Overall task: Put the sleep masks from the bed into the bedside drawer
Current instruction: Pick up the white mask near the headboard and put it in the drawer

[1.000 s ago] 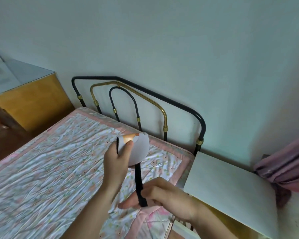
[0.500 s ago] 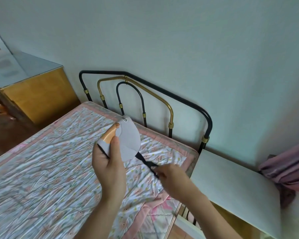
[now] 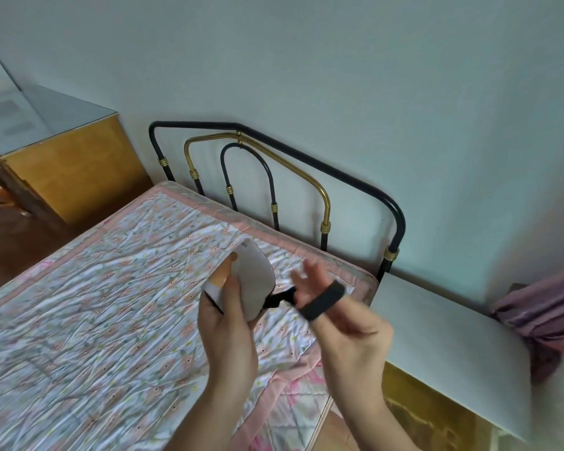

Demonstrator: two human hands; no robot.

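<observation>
A white sleep mask point(image 3: 254, 281) with an orange patch and a black elastic strap point(image 3: 323, 301) is held up over the bed point(image 3: 95, 304). My left hand point(image 3: 228, 323) grips the folded mask body from below. My right hand point(image 3: 345, 323) has the black strap looped around its fingers, just to the right of the mask. The bedside cabinet with a white top point(image 3: 446, 346) stands right of the bed; its drawer is not visible.
A black and brass metal headboard point(image 3: 306, 177) stands against the pale wall. A yellow wooden cabinet point(image 3: 69, 170) with a glass top stands at the far left. Pink fabric point(image 3: 547, 314) hangs at the right edge, over the white top's far end.
My right hand has risen from pinching the hanging strap to winding it around its fingers. The left hand turned the mask and shifted it slightly right. The view has moved nearer the headboard.
</observation>
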